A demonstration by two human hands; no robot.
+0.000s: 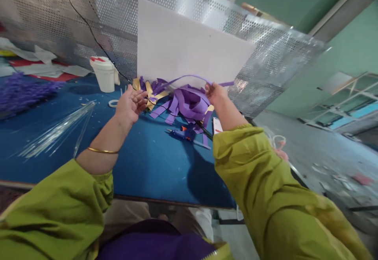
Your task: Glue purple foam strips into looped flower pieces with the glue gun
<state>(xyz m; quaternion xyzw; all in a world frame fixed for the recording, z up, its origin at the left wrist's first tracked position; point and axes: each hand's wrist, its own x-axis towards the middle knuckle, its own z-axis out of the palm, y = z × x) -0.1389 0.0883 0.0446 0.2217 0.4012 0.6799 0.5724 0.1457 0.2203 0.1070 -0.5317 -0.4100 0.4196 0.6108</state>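
A: Big stuff first: blue table fills the frame, perforated metal screen along the back from 10 to 2 o'clock, white board leaning on it at 12.

B: And the hands?

A: Right hand at approx 1 o'clock, fingers pinched shut on a purple strip. Strip arcs up and left off that pinch, w/ a short tail poking right past the fingers. Left hand at 11 o'clock, fingers loosely curled, palm up, just beside the strip's far end. Can't tell if it's touching, looks like nothing's gripped.

B: How's that strip going to handle?

A: Light, floppy, I'd say: it bows in mid-air, so thin paper or foam sheet. Prob creases or tears if yanked. Best grip is flat betw. thumb and finger near an end, as the right hand has it.

B: What's under it?

A: Pile of purple and yellow strips at 12, touching the board's foot. Glue gun just below the pile toward 1, cord trailing, so a snag risk.

B: Room to move?

A: Open blue table at 6, betw. the sleeves. Table's right edge is close at 3, floor drops off beyond. Clear rods fan out at 9, white tub at 10, both well apart from the hands.
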